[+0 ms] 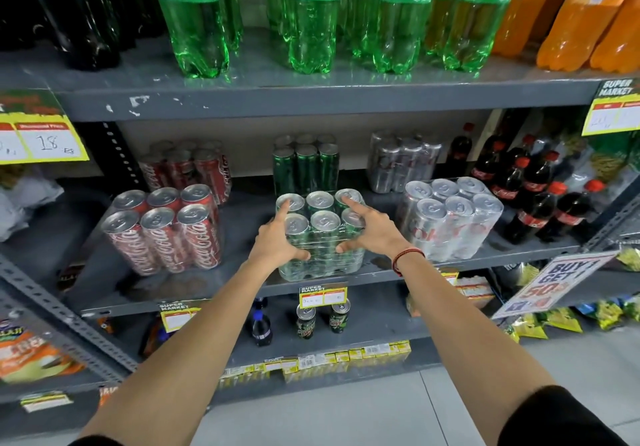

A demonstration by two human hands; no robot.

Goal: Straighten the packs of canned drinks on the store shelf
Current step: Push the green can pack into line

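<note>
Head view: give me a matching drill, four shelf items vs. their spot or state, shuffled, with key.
Items:
1. front green can pack
2. front red cola pack
3. front silver can pack
4. two loose dark cans

Spots or states:
A. shelf below, under a price tag
B. left of the held pack, turned at an angle
C. gripped by left hand and right hand
D. right of the held pack, untouched

Pairs: 1-C, 2-B, 3-D, 4-A
</note>
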